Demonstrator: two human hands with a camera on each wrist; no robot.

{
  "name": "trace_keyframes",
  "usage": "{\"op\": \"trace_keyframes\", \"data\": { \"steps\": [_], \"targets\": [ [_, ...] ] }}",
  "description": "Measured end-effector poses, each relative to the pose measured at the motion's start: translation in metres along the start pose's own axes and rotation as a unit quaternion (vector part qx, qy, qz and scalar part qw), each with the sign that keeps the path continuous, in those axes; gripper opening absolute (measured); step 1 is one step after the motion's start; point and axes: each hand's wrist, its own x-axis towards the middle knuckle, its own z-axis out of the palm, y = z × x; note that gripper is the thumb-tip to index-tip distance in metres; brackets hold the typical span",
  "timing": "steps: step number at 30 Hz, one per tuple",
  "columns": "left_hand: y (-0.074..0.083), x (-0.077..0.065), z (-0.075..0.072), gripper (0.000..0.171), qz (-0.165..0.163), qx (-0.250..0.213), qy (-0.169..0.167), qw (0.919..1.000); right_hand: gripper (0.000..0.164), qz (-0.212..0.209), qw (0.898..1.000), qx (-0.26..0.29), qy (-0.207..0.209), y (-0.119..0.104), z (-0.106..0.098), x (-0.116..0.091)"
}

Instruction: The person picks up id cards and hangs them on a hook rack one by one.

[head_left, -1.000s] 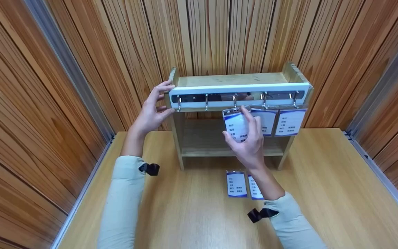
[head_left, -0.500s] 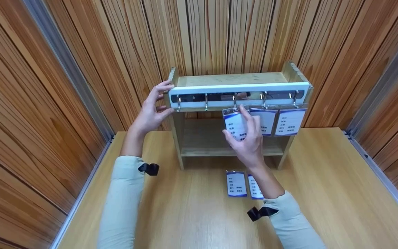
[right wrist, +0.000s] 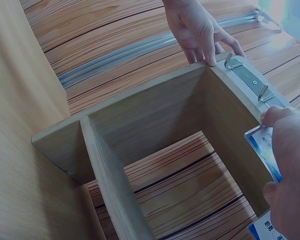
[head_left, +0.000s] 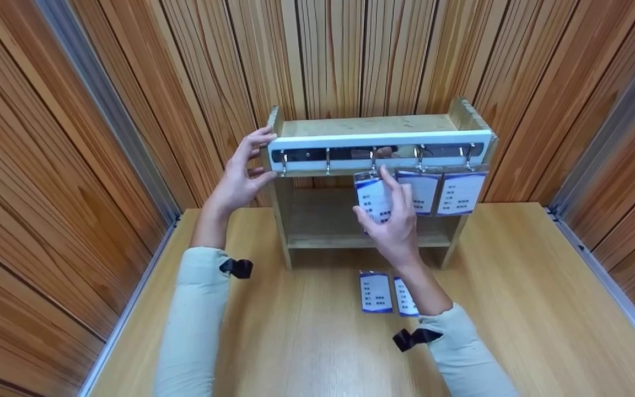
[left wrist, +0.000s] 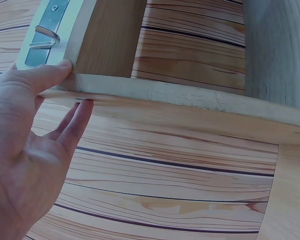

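Observation:
My right hand (head_left: 393,226) pinches a clear-sleeved badge (head_left: 371,196) with a blue and white card. The badge's top edge is at the middle hook (head_left: 373,161) of the hook rail (head_left: 345,154); whether the hook passes through its slot I cannot tell. Two more badges, a middle one (head_left: 421,193) and an outer one (head_left: 462,193), hang from the hooks to the right. At the other end, my left hand (head_left: 240,173) holds the left corner of the wooden shelf (left wrist: 165,95), thumb at the front, fingers against the outer side board.
Two other badges lie on the table in front of the shelf, a left one (head_left: 376,292) and one (head_left: 405,298) partly behind my right forearm. The two left hooks, such as the end hook (head_left: 283,162), carry no badge. Wood-panelled walls (head_left: 334,55) enclose the table (head_left: 306,342).

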Motion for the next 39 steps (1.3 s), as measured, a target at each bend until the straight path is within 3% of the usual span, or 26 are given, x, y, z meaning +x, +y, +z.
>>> {"op": "trace_keyframes", "data": {
  "steps": [15, 23, 39],
  "targets": [
    [0.000, -0.001, 0.002, 0.065, -0.007, 0.002, -0.004, 1.0000, 0.086, 0.044, 0.998, -0.029, -0.030, 0.004, -0.002, 0.000],
    [0.001, 0.000, 0.000, 0.065, -0.004, 0.006, -0.002, 1.0000, 0.085, 0.040, 0.998, -0.020, -0.044, 0.008, -0.005, -0.001],
    [0.002, -0.001, 0.001, 0.066, -0.004, 0.000, 0.002, 1.0000, 0.071, 0.012, 0.999, 0.008, -0.031, 0.022, -0.004, -0.008]
  ]
}}
